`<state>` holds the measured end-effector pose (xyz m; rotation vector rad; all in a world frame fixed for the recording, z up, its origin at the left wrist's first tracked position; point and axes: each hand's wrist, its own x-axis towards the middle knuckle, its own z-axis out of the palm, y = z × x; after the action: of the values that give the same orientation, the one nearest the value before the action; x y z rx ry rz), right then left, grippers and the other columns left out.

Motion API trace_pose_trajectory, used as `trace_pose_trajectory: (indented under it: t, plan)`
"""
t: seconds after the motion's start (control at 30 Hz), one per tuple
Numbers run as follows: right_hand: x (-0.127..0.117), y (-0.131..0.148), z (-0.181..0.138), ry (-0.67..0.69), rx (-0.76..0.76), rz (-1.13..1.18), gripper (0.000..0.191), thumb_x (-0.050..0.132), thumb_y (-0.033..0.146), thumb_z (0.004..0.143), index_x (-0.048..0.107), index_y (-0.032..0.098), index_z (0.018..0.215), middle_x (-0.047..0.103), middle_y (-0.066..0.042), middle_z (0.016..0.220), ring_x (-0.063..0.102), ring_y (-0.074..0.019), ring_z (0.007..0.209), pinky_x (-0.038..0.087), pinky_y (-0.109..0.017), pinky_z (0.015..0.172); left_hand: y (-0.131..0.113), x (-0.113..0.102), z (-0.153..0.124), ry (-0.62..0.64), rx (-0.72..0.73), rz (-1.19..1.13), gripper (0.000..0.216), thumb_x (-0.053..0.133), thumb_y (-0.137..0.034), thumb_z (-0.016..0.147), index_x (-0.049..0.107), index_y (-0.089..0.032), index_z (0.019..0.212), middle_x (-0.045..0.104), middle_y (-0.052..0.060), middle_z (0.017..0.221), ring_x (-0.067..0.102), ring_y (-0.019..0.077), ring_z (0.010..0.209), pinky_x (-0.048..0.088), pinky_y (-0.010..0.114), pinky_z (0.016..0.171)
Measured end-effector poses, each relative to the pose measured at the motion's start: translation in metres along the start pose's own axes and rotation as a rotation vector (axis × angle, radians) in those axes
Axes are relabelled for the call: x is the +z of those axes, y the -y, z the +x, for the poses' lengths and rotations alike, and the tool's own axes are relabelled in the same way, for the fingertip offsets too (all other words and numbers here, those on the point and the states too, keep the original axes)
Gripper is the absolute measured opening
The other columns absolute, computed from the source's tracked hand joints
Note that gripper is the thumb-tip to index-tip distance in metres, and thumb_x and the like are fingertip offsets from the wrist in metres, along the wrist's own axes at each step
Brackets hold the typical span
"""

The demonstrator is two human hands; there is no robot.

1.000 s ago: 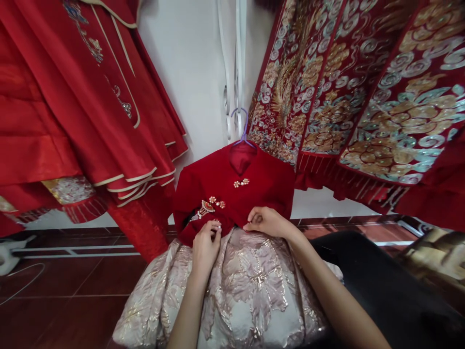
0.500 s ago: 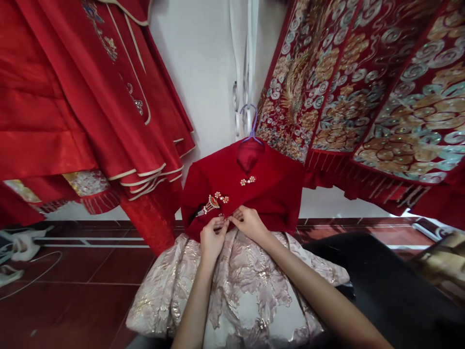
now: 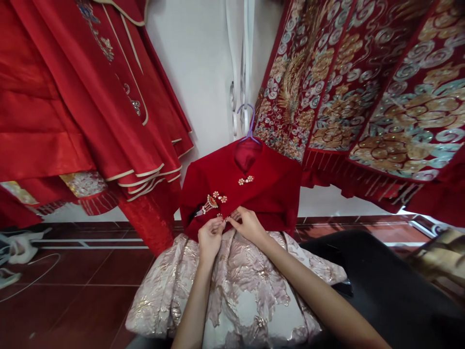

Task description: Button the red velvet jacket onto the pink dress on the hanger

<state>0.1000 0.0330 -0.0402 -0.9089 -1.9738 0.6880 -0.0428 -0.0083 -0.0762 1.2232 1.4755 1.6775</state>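
Observation:
A small red velvet jacket [image 3: 269,189] hangs on a purple hanger [image 3: 248,127] above a pale pink and gold brocade skirt [image 3: 250,286]. It has pearl clasps at the collar [image 3: 245,180] and a red and gold tassel ornament [image 3: 209,203] on its front flap. My left hand [image 3: 209,237] and my right hand [image 3: 246,225] meet at the jacket's lower front edge. Both pinch a small pearl clasp [image 3: 222,217] there, fingertips almost touching.
Red satin robes with cream trim [image 3: 83,102] hang at the left. A heavily embroidered red and gold garment [image 3: 363,82] hangs at the right. Behind is a white wall [image 3: 203,63]. The floor is dark red tile [image 3: 72,295], with a white cord [image 3: 32,276] at the left.
My right hand has moved left from the jacket's hem to join my left hand at the lower clasp. The view shifted slightly.

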Motion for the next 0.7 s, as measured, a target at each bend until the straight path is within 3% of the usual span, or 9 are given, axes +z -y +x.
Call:
trace_pose_trajectory:
  t: [0.47,0.63,0.7]
  plan:
    - [0.001,0.001,-0.002,-0.068,-0.013,0.029,0.002,0.061,0.017,0.081,0.061,0.018,0.083,0.068,-0.003,0.079,0.065,-0.0146,0.072,0.052,-0.026,0.072,-0.010,-0.006,0.000,0.067,-0.035,0.046,0.023,0.073,-0.032,0.066,0.074,-0.015,0.081,0.075,0.008,0.085,0.071,0.0213,0.081,0.056,0.037,0.084]
    - [-0.001,0.004,-0.003,-0.080,-0.008,0.066,0.004,0.061,0.022,0.082,0.059,0.019,0.080,0.067,-0.003,0.078,0.064,-0.0147,0.072,0.052,-0.026,0.070,-0.005,-0.001,-0.003,0.028,0.080,0.064,0.027,0.072,-0.029,0.068,0.061,-0.015,0.089,0.069,0.005,0.080,0.068,0.0145,0.073,0.056,0.028,0.073]
    - [-0.005,0.010,-0.006,-0.179,-0.017,0.077,0.007,0.056,0.026,0.086,0.057,0.020,0.084,0.065,-0.003,0.080,0.063,-0.0145,0.073,0.051,-0.026,0.071,-0.007,0.000,-0.006,-0.057,0.105,0.077,0.039,0.071,-0.028,0.069,0.053,-0.016,0.101,0.063,0.001,0.081,0.063,0.0100,0.066,0.053,0.023,0.064]
